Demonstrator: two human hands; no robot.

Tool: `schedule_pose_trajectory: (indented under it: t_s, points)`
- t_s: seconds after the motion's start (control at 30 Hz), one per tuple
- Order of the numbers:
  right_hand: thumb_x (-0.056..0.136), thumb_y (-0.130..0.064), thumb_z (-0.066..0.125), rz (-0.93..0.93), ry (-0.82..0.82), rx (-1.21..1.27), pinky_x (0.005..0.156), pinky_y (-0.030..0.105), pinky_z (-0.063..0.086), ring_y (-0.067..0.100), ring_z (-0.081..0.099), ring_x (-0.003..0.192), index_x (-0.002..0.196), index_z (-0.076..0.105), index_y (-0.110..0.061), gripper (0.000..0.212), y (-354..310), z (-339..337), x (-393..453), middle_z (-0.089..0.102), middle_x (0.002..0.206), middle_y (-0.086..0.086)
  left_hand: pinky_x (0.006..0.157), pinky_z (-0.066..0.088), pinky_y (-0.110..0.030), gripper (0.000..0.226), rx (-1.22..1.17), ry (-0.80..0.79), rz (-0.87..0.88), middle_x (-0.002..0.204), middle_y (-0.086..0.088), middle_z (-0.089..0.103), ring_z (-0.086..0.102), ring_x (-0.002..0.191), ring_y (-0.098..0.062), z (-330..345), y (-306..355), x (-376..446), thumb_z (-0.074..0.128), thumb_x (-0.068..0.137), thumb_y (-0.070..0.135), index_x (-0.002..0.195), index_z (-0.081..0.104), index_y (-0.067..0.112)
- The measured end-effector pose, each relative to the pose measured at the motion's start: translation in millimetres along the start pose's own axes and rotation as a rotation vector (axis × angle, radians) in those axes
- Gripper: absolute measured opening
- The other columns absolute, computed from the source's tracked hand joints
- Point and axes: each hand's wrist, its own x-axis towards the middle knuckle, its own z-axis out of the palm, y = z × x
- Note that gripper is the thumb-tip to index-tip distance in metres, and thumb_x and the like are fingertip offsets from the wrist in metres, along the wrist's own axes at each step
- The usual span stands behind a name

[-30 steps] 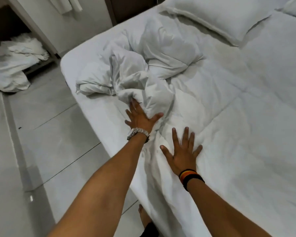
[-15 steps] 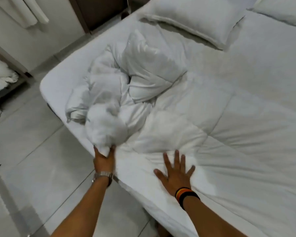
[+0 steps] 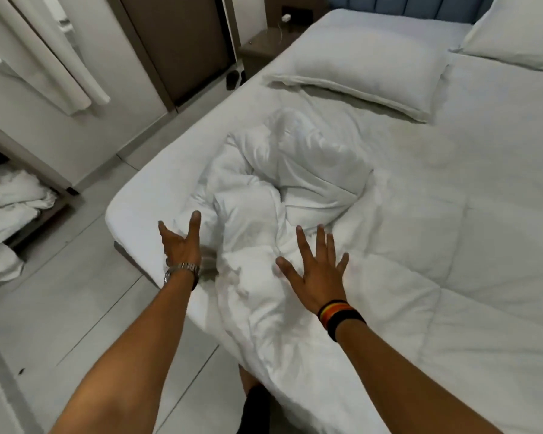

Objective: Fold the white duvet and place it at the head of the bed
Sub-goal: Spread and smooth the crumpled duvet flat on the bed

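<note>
White quilted duvet (image 3: 342,245) lies spread over the bed (image 3: 145,195), its near-left part bunched in a rumpled heap short of the white rectangular pillow (image 3: 364,70). Left hand (image 3: 182,245), silver watch at wrist, hovers at heap's edge, fingers released, spread. Right hand (image 3: 318,277), striped wristband, rests flat on duvet, fingers splayed, gripping nothing.

Pale tiled floor (image 3: 76,308) runs beside the bed (image 3: 132,211). A brown door (image 3: 182,42) stands near a nightstand (image 3: 264,45); white curtains (image 3: 60,57) hang left, a blue headboard (image 3: 405,3) behind.
</note>
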Motion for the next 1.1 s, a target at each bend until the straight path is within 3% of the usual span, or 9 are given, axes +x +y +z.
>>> schedule_pose_trajectory:
  t_s: [0.07,0.17,0.27,0.33,0.43,0.5,0.6,0.8,1.1]
  points:
    - [0.093,-0.085,0.024,-0.006,0.023,0.021,0.122,0.067,-0.014,0.026,-0.023,0.159,0.162,-0.014,-0.051,0.085,-24,17,30,-0.026,0.173,0.000,0.125,0.012,-0.059,0.142,0.201,0.036,-0.040,0.170,-0.010,0.027,0.025,0.156,-0.034,10,2,52,0.063,0.058,0.097,0.166,0.005,0.025]
    - [0.090,-0.089,0.025,0.084,-0.002,0.032,0.122,0.068,-0.012,0.026,-0.029,0.157,0.158,-0.021,-0.054,0.090,-58,63,78,-0.029,0.172,0.000,0.125,0.006,-0.058,0.153,0.473,-0.110,-0.048,0.164,-0.017,0.037,0.027,0.154,-0.038,34,0,130,0.062,0.048,0.096,0.166,-0.001,0.020]
    - [0.084,-0.095,0.020,0.150,0.027,-0.040,0.120,0.071,-0.011,0.030,-0.033,0.155,0.159,-0.022,-0.051,0.096,-74,93,97,-0.032,0.171,0.002,0.116,0.035,-0.054,0.153,0.592,-0.290,-0.041,0.144,-0.019,0.060,0.057,0.132,-0.041,54,-8,173,0.057,0.045,0.088,0.163,-0.017,0.026]
    - [0.082,-0.097,0.016,0.205,0.038,-0.086,0.120,0.073,-0.008,0.034,-0.032,0.155,0.160,-0.021,-0.047,0.100,-83,104,106,-0.030,0.171,0.006,0.103,0.050,-0.050,0.142,0.603,-0.356,-0.061,0.136,-0.021,0.064,0.064,0.121,-0.041,61,-4,187,0.074,0.059,0.074,0.163,-0.011,0.027]
    - [0.083,-0.096,0.020,0.236,0.044,-0.120,0.119,0.076,-0.002,0.039,-0.029,0.155,0.161,-0.020,-0.046,0.101,-95,109,117,-0.029,0.171,0.008,0.094,0.052,-0.044,0.112,0.527,-0.337,0.076,0.131,-0.019,0.067,0.065,0.117,-0.040,51,19,210,0.087,0.066,0.061,0.154,0.026,0.026]
    - [0.085,-0.095,0.026,0.237,0.023,-0.126,0.118,0.077,-0.003,0.040,-0.029,0.155,0.162,-0.019,-0.046,0.102,-107,112,128,-0.032,0.170,0.006,0.092,0.054,-0.042,0.105,0.488,-0.311,0.181,0.128,-0.017,0.069,0.067,0.115,-0.039,24,51,249,0.089,0.065,0.062,0.148,0.033,0.029]
    - [0.084,-0.095,0.031,0.131,-0.064,-0.164,0.118,0.076,-0.005,0.036,-0.028,0.156,0.159,-0.022,-0.049,0.103,-128,125,140,-0.035,0.169,0.003,0.095,0.054,-0.047,0.108,0.610,-0.259,0.333,0.129,-0.022,0.068,0.065,0.117,-0.045,-39,104,318,0.087,0.065,0.065,0.150,0.031,0.031]
    - [0.067,-0.104,0.007,0.043,-0.261,-0.238,0.114,0.080,0.001,0.042,-0.022,0.157,0.149,-0.036,-0.056,0.104,-173,179,161,-0.036,0.167,0.007,0.094,0.053,-0.050,0.118,0.945,-0.287,0.413,0.123,-0.020,0.072,0.066,0.115,-0.046,-118,131,368,0.086,0.065,0.067,0.156,0.020,0.031]
    - [0.073,-0.104,0.026,0.066,-0.113,-0.113,0.122,0.066,-0.011,0.022,-0.029,0.157,0.158,-0.025,-0.051,0.112,-224,191,222,-0.032,0.170,-0.003,0.098,0.051,-0.053,0.105,0.791,-0.407,0.429,0.131,-0.024,0.067,0.063,0.119,-0.049,-101,103,480,0.082,0.071,0.066,0.153,0.024,0.040]
